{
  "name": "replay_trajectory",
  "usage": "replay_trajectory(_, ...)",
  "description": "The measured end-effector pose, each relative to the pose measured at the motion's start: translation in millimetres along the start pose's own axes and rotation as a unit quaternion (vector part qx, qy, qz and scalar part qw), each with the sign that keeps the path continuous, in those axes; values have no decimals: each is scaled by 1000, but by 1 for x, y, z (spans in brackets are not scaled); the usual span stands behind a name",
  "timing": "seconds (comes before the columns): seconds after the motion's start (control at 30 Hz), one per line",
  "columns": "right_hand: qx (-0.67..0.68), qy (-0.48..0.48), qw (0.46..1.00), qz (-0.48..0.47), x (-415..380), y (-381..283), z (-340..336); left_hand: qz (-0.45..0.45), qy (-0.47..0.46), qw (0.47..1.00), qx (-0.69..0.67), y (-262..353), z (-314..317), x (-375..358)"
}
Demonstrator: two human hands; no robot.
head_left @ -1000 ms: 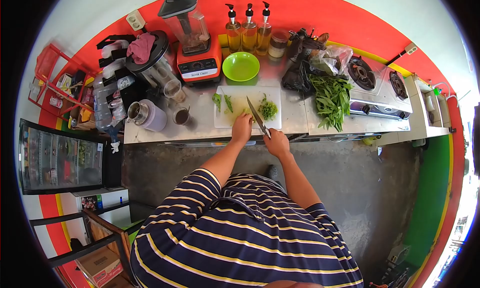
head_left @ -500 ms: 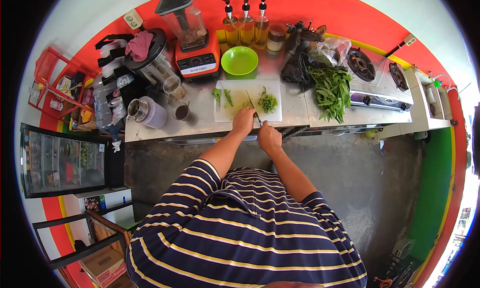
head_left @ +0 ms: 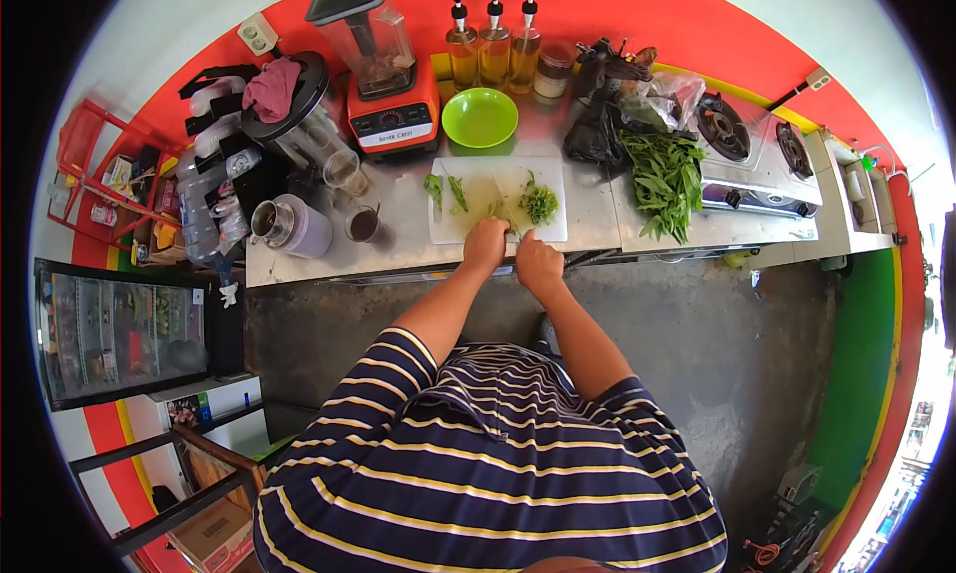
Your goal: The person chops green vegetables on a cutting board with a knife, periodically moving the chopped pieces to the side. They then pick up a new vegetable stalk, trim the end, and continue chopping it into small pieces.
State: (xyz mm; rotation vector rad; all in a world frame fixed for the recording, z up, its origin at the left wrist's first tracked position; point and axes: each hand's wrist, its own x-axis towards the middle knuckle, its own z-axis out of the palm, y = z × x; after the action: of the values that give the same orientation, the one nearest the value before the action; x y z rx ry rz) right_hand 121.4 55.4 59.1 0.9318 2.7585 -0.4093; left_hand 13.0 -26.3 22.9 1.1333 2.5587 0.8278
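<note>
A white cutting board (head_left: 450, 227) lies near the front edge of the counter. On its right part sits a small heap of chopped greens (head_left: 539, 204), and green leaf pieces (head_left: 434, 189) lie toward its left side. My left hand (head_left: 485, 243) is closed at the board's front edge, with a bit of green by its fingertips; what it grips is mostly hidden. Just right of it, my right hand (head_left: 540, 262) is wrapped round the handle of a knife (head_left: 513, 231), whose blade is hardly visible now.
Behind the board stands a green bowl (head_left: 480, 118), beside an orange blender (head_left: 392, 122). Leafy greens (head_left: 665, 185) lie to the right, next to a gas stove (head_left: 757, 165). A glass with dark liquid (head_left: 363, 225) and a jug (head_left: 292, 228) stand left. Pump bottles (head_left: 494, 55) line the wall.
The knife blade, plainly visible on the board before, is now mostly out of sight near my hands. My right hand has shifted slightly, and the whole view has moved a little.
</note>
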Motion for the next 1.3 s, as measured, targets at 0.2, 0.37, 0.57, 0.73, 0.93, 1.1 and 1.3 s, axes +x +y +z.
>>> replay_trajectory(0.2, -15, -17, 998, 58, -20, -8, 16, 19, 22, 999, -40, -4, -1, -1)
replay_trajectory(0.37, 14, -53, 996, 68, -6, -10, -6, 44, -4, 993, -111, -19, -1, 7)
replay_trajectory(0.57, 16, -64, 995, 70, -18, -13, 12, 33, -12, 993, -116, -13, -8, 9)
replay_trajectory(0.73, 35, -72, 995, 63, -2, -9, 7, -8, 16, 987, -157, -10, -3, 9)
replay_trajectory(0.93, 16, -55, 998, -5, -6, 2, 11, 20, 56, 989, -134, -7, -3, -4)
replay_trajectory(1.1, 30, -40, 998, -29, 2, -3, 17, 23, 91, 990, -104, -3, 1, -14)
replay_trajectory(1.3, 34, -55, 997, -31, -2, -4, 7, 48, 104, 986, -119, -8, 11, -17)
